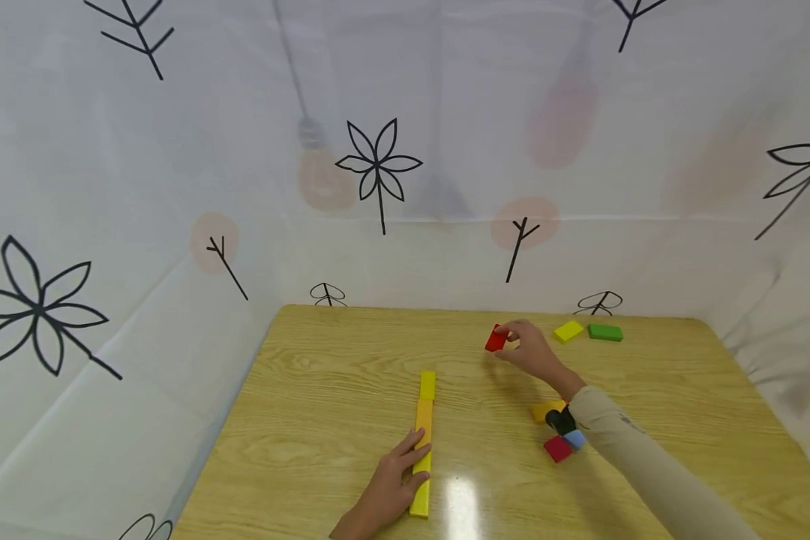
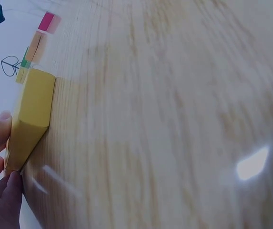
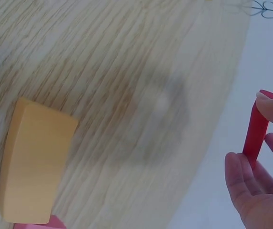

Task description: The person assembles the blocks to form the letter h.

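Observation:
My right hand (image 1: 529,351) pinches a red block (image 1: 493,339) between thumb and fingers, holding it up above the far part of the wooden table. The right wrist view shows that red block (image 3: 255,136) edge-on. My left hand (image 1: 390,484) rests with fairly straight fingers across a straight row of blocks lying end to end. At the row's far end is a yellow block (image 1: 428,385), then an orange block (image 1: 424,415). A yellow block (image 1: 419,507) forms the near end. Fingers hide part of the row.
Behind the right hand lie a yellow block (image 1: 569,331) and a green block (image 1: 605,332). Below the right forearm are an orange block (image 1: 544,411), a blue block (image 1: 575,439) and a dark red block (image 1: 557,449), partly covered by the black wrist camera (image 1: 561,421). Patterned white cloth (image 1: 445,262) surrounds the table.

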`<state>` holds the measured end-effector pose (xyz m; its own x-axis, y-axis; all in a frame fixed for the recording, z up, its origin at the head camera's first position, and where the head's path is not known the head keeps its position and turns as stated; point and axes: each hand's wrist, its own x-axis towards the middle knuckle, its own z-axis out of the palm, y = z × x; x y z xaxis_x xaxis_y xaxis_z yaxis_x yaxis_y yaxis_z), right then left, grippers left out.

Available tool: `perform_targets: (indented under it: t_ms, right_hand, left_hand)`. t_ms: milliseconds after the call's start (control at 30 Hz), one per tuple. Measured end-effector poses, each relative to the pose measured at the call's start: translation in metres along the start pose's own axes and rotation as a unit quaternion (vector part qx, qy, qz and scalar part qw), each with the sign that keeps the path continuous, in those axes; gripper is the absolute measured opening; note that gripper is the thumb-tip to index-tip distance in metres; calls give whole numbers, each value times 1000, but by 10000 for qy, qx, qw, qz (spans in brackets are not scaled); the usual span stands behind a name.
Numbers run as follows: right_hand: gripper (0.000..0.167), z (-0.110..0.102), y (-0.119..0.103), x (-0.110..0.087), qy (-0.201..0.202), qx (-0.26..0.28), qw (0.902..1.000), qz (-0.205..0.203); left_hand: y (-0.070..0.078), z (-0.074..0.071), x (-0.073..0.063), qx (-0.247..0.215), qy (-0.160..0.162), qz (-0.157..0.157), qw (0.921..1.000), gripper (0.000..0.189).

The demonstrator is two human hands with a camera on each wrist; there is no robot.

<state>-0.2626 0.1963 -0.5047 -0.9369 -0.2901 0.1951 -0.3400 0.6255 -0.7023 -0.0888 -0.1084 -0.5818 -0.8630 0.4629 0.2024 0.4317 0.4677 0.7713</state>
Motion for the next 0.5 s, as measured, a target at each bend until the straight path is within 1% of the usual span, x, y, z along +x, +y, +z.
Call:
perform_targets:
  t_ms: [500]
  right_hand:
    - [35,14,-18,5,-97,195,9996,-172]
  left_hand:
    - [-4,1,0,-4,-56,-97,9999,44]
